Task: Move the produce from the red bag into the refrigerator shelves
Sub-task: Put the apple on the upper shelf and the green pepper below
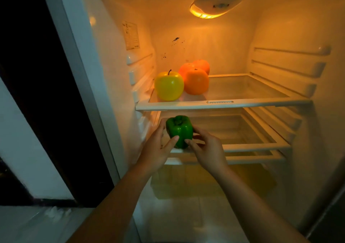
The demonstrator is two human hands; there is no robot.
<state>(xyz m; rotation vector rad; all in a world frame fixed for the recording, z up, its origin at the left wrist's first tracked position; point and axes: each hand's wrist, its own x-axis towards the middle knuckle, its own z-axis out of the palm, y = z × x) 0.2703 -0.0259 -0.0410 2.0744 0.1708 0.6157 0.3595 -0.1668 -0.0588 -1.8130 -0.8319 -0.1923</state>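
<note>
Fridge wall: sticker (131, 35) is seen, words too blurry.
Green pepper (179, 130): pinched by left hand (156, 149) and right hand (207, 147) fingers.

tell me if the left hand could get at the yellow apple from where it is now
Probably yes, once it lets go of the pepper. The left hand is one shelf below, and the apple sits at the open front left of the top shelf with nothing before it.

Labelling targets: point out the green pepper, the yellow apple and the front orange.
green pepper (179, 130): head view, middle of its glossy body, between the two hands.
yellow apple (169, 86): head view, centre of its front face.
front orange (196, 81): head view, centre of its skin.
</note>
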